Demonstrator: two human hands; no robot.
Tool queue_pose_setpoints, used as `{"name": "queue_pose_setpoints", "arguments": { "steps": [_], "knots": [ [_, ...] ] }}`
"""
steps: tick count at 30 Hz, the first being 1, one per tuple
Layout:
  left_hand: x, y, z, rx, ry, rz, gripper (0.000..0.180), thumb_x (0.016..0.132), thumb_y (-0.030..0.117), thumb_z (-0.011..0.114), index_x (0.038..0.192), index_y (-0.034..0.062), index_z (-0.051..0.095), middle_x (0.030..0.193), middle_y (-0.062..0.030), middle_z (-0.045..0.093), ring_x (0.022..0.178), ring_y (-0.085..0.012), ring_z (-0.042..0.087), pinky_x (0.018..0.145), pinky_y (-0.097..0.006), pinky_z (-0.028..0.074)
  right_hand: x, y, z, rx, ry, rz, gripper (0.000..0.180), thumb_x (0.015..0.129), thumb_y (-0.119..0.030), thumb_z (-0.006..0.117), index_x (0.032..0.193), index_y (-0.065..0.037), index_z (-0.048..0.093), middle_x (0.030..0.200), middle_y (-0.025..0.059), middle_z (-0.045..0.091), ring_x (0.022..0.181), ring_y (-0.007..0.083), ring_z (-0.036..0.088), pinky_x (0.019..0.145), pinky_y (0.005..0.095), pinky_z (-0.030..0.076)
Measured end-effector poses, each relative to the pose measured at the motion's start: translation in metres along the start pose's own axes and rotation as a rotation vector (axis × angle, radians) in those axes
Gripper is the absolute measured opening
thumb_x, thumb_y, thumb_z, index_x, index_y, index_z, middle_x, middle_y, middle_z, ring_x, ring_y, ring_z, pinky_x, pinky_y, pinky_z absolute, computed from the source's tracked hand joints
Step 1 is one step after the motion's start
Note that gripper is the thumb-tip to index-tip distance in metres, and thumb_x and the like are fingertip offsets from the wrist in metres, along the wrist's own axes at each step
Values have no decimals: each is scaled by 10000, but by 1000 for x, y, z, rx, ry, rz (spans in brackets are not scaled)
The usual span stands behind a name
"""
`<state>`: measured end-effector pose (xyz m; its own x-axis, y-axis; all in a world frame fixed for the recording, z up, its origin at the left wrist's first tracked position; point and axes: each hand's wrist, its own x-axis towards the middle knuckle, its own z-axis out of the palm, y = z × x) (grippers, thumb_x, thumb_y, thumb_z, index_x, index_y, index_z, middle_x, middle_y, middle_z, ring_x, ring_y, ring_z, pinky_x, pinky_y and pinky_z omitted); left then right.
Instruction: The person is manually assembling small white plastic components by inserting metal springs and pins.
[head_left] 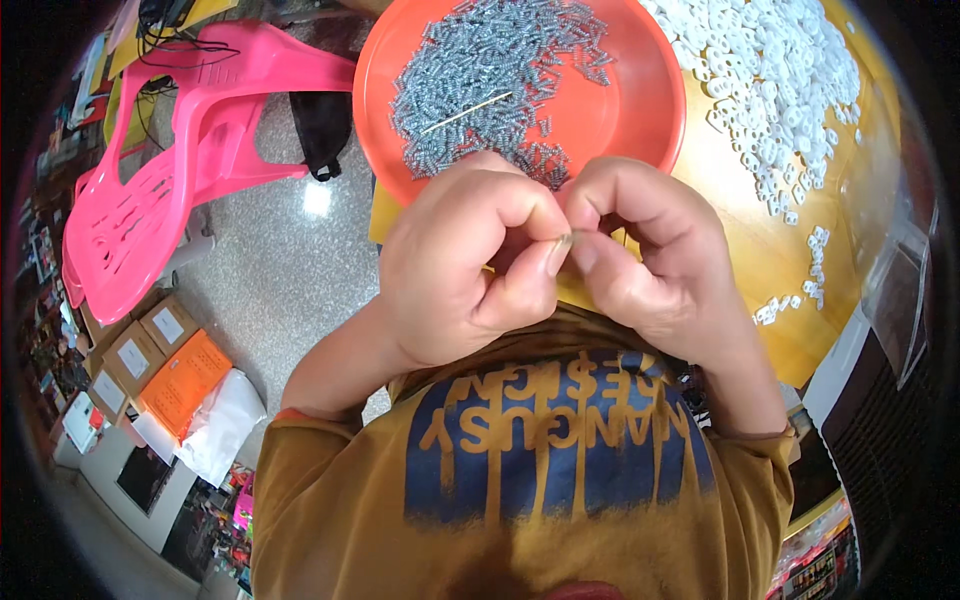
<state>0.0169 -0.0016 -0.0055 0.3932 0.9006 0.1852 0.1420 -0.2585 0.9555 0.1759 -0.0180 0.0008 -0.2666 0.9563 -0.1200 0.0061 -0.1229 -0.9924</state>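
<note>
My left hand (470,260) and my right hand (655,255) meet in front of my chest, thumbs and forefingers pinched together. A tiny greyish thing shows between the fingertips, too small and covered to name. Just beyond them sits a round orange-red basin (640,115) on the table, partly behind my knuckles. Many small grey metal coil springs (480,60) are heaped in it, mostly toward its left side. A thin pale stick (467,113) lies on top of the springs.
Small white plastic parts (790,100) are piled on the yellow table (745,255) at right, some strung out nearer me. A pink plastic chair (140,190) stands on the floor at left. Cardboard boxes (150,335) and an orange package (187,380) lie lower left.
</note>
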Motion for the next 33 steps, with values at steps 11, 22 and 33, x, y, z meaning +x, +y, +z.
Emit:
{"name": "queue_pose_setpoints", "arguments": {
  "steps": [11,22,33],
  "knots": [
    [11,-8,-6,-282,-80,-438,31,751,-23,525,763,1,511,717,-32,510,565,-67,507,515,-208,409,15,-12,-11,-904,38,-288,124,640,-7,611,700,-44,509,660,74,504,595,239,512,525,317,416],
    [15,-10,-20,244,-78,-55,158,712,-27,557,864,12,577,671,-68,531,579,-183,513,521,-268,408,44,2,-28,-1527,80,-292,255,647,-24,588,900,-50,581,830,46,542,801,225,513,716,348,398],
    [14,-14,-29,121,-117,-44,155,703,-35,576,855,-8,590,716,-63,546,606,-147,491,540,-238,383,35,1,-36,-1276,22,-353,247,608,8,598,847,-51,609,823,52,570,802,234,531,725,330,397]
  ]
}}
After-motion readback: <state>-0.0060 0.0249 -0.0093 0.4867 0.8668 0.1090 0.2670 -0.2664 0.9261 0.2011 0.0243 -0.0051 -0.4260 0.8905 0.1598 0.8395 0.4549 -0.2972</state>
